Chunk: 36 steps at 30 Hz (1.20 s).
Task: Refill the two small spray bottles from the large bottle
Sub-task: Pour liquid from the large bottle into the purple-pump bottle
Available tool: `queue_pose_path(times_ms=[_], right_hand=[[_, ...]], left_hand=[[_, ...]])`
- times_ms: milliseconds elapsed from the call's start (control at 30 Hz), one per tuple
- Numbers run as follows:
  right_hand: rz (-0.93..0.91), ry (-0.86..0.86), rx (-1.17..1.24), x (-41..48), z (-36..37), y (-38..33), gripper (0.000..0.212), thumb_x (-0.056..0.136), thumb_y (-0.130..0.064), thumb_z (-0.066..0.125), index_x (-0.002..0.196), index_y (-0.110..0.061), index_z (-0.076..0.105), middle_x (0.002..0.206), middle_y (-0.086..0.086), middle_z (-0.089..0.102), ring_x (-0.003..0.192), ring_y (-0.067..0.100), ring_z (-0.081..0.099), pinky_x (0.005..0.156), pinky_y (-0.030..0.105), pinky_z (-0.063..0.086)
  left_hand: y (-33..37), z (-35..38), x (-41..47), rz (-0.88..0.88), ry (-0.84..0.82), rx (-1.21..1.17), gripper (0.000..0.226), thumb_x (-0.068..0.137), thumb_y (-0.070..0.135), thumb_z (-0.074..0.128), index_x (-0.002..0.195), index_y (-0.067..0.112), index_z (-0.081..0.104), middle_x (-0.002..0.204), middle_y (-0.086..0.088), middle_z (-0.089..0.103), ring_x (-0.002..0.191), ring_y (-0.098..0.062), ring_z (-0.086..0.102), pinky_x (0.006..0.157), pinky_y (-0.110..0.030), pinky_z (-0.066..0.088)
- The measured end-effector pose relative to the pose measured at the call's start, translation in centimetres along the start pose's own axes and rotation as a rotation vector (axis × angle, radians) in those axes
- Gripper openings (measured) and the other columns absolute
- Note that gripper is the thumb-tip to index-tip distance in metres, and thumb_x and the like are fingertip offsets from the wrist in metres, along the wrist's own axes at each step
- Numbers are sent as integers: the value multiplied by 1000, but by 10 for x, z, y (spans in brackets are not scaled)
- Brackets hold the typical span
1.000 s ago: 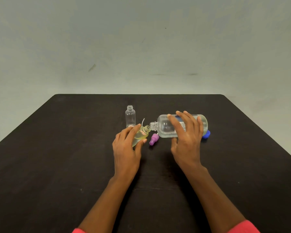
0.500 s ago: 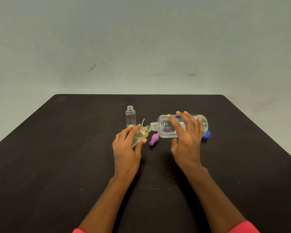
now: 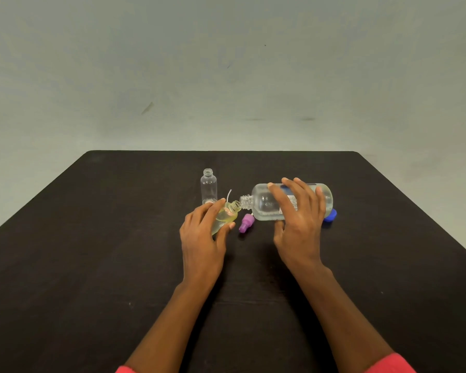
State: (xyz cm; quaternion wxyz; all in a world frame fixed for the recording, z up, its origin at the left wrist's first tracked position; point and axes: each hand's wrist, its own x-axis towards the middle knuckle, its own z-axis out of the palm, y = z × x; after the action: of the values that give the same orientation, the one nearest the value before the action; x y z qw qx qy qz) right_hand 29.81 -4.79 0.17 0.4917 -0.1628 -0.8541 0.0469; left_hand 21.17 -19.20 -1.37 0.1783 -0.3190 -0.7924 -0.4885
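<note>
Near edge of the dark worktop [image 3: 65,292]: bare surface on both sides of the two forearms, which enter from the bottom of the view with pink sleeves [image 3: 388,364] at the frame edge. Wide open room to the left and right of the hands; the worktop's right edge runs diagonally away, and the far edge sits well behind the bottles, with a pale wall [image 3: 226,63] beyond.

Left hand [image 3: 202,238]: grip wrapped around a small spray bottle [image 3: 225,215] that is tilted, neck pointing up and to the right. Thumb on the near side, fingers over the top; the bottle's lower body lies inside the palm. It contains a yellowish liquid. Its open neck meets the mouth of the large bottle [image 3: 267,204].

Right hand [image 3: 299,222]: grip spread over the large bottle from above, fingers fanned across the label, thumb under the near side. The bottle lies nearly horizontal, neck to the left, base to the right, clear liquid inside.

Between the hands, on the worktop: a purple spray cap [image 3: 246,223] just below the two necks, apart from both hands. A thin white dip tube [image 3: 228,196] rises behind the small bottle. A blue cap [image 3: 331,215] shows just beyond the right hand, under the large bottle's base.

Farther back: a second small spray bottle [image 3: 208,185], upright, uncapped, apparently empty, just behind the left fingertips.
</note>
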Motion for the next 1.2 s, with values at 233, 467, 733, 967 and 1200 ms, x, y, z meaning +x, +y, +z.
queue_pose_path(times_ms=[233, 467, 733, 967, 1200], right_hand=[[-3, 10, 0, 0, 0, 0, 84, 58, 20, 68, 127, -22, 48, 129, 14, 54, 130, 28, 38, 120, 33, 3], [-6, 11, 8, 0, 0, 0, 83, 58, 19, 69, 127, -22, 49, 129, 14, 55, 130, 28, 39, 119, 33, 5], [-7, 12, 2, 0, 1, 0, 83, 58, 19, 68, 127, -22, 48, 129, 14, 55, 130, 29, 39, 119, 34, 5], [-9, 11, -4, 0, 1, 0, 83, 58, 19, 70, 127, -22, 48, 129, 14, 55, 130, 28, 39, 120, 33, 4], [-5, 7, -4, -1, 0, 0, 85, 58, 19, 70, 128, -23, 47, 130, 13, 54, 131, 27, 38, 120, 33, 4]], left_hand=[[0, -1, 0, -3, 0, 0, 45, 81, 18, 70, 124, 25, 58, 115, 7, 59, 104, -3, 42, 92, -31, 38], [1, -1, -1, -2, -2, 2, 45, 80, 17, 70, 124, 24, 58, 115, 7, 59, 104, -4, 43, 91, -30, 37], [1, -1, -1, 1, 2, 4, 47, 80, 17, 70, 124, 24, 58, 114, 7, 58, 104, -5, 43, 91, -31, 36], [1, 0, -1, -1, -1, 6, 46, 80, 17, 70, 124, 24, 57, 113, 9, 58, 103, -4, 43, 90, -29, 36], [1, -1, -1, -2, -6, 1, 46, 81, 18, 70, 124, 24, 57, 114, 8, 58, 104, -2, 41, 91, -29, 36]])
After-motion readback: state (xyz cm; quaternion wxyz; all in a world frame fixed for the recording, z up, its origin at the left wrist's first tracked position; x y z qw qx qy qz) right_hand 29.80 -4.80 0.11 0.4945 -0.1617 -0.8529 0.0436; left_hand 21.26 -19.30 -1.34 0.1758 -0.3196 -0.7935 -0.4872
